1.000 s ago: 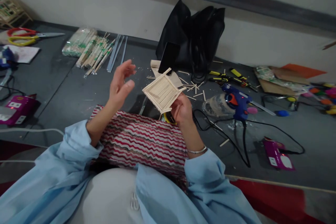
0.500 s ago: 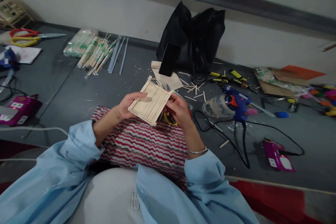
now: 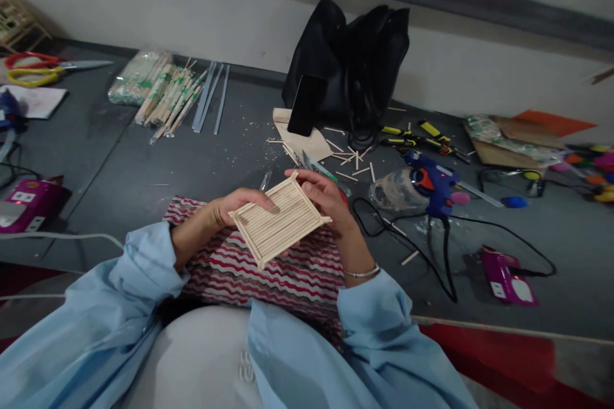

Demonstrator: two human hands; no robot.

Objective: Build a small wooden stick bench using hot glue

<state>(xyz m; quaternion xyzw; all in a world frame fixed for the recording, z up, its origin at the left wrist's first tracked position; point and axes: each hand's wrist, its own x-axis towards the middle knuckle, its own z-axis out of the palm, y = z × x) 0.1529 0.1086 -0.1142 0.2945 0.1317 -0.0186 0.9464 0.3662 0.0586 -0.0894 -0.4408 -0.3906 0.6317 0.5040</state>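
A square panel of pale wooden sticks (image 3: 283, 223), edged with sticks along its sides, is held tilted above a red-and-white striped cloth (image 3: 268, 284). My left hand (image 3: 242, 204) grips its left side, thumb lying on the top face and fingers hidden beneath. At the upper right edge, my right hand (image 3: 323, 198) is closed round the panel, its fingers by the far corner. Just beyond the hands lie scissors (image 3: 319, 165), partly hidden by my right hand.
A blue glue gun (image 3: 434, 185) rests on a clear plastic container (image 3: 396, 192) at right, its cord looping nearby. Behind are a black bag (image 3: 350, 64), a phone (image 3: 307, 105) and cut stick pieces (image 3: 355, 158). Wrapped sticks (image 3: 173, 92) and large scissors (image 3: 36, 73) lie left.
The stick panel has turned clockwise and come slightly nearer to me. My right hand has shifted up to its far edge, while my left hand keeps its hold.
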